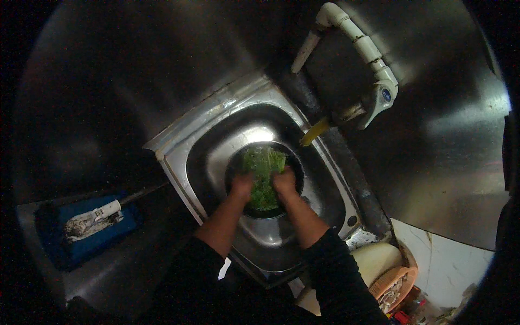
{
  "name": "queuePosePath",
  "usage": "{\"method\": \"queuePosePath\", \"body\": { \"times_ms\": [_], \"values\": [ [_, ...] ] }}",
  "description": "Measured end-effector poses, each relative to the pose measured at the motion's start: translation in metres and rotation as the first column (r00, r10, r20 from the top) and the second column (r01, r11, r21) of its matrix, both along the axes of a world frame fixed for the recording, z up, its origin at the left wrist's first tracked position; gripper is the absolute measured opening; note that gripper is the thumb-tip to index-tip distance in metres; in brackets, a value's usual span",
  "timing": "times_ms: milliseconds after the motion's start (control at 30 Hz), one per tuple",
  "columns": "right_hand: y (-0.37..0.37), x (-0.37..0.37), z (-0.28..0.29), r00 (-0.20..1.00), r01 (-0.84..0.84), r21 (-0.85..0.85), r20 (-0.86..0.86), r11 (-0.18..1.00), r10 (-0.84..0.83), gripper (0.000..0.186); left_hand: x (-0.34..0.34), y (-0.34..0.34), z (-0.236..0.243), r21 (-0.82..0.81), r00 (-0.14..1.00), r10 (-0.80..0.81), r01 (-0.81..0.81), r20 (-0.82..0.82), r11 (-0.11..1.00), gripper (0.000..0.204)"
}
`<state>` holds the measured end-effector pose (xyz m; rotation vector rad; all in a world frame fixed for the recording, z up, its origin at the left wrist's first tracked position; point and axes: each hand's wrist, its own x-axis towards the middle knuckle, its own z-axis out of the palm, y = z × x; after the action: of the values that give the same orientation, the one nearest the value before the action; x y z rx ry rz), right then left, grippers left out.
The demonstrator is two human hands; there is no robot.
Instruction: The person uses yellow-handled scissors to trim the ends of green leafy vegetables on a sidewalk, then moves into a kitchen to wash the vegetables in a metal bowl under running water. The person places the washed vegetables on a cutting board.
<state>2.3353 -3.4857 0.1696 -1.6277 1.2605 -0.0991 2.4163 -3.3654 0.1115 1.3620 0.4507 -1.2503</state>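
Well, my left hand (242, 186) sits at nine o'clock in the dark bowl (233, 172), greens (264, 189) at its centre, right hand (284, 182) at three; through blur I can't tell how closed either is, or on what. Hasty lifting, I'd judge, could spill greens.

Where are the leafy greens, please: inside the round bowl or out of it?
Inside: the round bowl encircles the leafy greens, which show between the left hand and right hand.
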Motion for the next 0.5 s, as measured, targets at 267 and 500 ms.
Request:
{"method": "queuePosePath", "body": {
  "times_ms": [267, 500],
  "values": [
    [0.001, -0.006, -0.006, 0.994, -0.087, 0.052, 0.074, 0.995, 0.083, 0.036, 0.003, -0.003, 0.041, 0.292, 0.96, -0.16, 0.089, 0.23, 0.952, 0.048],
    [-0.003, -0.004, -0.013, 1.0, 0.024, -0.065, 0.005, 0.998, -0.024, 0.039, 0.0, -0.003, 0.047, 0.174, 0.985, 0.019, -0.048, 0.169, 0.983, 0.049]
  ]
}}
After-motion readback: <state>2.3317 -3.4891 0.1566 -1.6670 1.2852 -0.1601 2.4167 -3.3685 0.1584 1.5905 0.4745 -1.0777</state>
